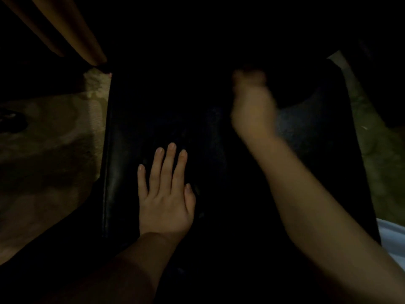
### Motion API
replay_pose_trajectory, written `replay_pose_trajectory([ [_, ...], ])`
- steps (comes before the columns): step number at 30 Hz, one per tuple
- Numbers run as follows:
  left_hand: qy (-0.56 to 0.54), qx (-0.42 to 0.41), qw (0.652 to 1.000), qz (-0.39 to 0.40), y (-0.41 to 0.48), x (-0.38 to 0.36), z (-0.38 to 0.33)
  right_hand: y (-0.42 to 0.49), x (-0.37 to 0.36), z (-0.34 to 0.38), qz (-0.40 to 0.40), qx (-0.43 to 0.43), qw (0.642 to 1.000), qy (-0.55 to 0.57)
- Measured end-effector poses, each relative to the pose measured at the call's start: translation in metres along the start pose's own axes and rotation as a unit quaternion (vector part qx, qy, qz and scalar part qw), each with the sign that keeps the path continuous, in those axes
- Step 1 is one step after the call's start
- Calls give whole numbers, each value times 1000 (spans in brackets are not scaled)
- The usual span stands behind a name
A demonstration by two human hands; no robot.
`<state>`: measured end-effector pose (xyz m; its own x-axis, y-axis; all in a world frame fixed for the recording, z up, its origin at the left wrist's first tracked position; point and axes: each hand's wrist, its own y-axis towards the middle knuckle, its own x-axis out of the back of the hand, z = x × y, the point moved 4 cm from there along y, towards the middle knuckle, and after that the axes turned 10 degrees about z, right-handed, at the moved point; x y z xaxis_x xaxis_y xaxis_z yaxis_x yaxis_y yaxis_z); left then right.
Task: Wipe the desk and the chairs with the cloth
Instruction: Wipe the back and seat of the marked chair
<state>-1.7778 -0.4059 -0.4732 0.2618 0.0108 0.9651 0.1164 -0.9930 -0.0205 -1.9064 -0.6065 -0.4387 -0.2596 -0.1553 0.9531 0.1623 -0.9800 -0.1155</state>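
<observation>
The scene is very dark. A black padded chair seat (306,132) fills the middle of the view. My left hand (164,194) lies flat on its near left part, fingers straight and pointing away from me. My right hand (252,106) is motion-blurred over the far middle of the seat, its fingers curled at the far end. A dark cloth (293,88) appears to bunch out from that hand to the right, hard to separate from the shadow.
Mottled beige floor (54,150) shows left of the seat, and greenish floor on the right. Brown wooden bars (72,29) slant across the top left corner. A white fabric edge (392,238) sits at the lower right. The far part of the chair is lost in darkness.
</observation>
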Motion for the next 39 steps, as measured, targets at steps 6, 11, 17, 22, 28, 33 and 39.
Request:
replay_pose_trajectory([
  [6,0,-2,1000,-12,0,1,0,-18,-8,17,65,226,970,-55],
  [11,-2,-6,1000,-14,0,-2,0,-7,40,-118,-84,-152,985,10],
  [17,2,-6,1000,-16,0,1,0,-55,-9,-10,-67,40,996,31],
  [22,-2,-5,1000,3,2,8,-2,-56,-7,-9,-48,40,996,64],
  [28,-244,-39,969,16,4,42,8,-11,-22,69,12,120,985,127],
  [33,-220,70,971,-62,0,95,57,-27,-36,136,87,215,968,93],
  [39,-161,109,981,-6,5,102,112,-180,-60,138,205,482,852,8],
])
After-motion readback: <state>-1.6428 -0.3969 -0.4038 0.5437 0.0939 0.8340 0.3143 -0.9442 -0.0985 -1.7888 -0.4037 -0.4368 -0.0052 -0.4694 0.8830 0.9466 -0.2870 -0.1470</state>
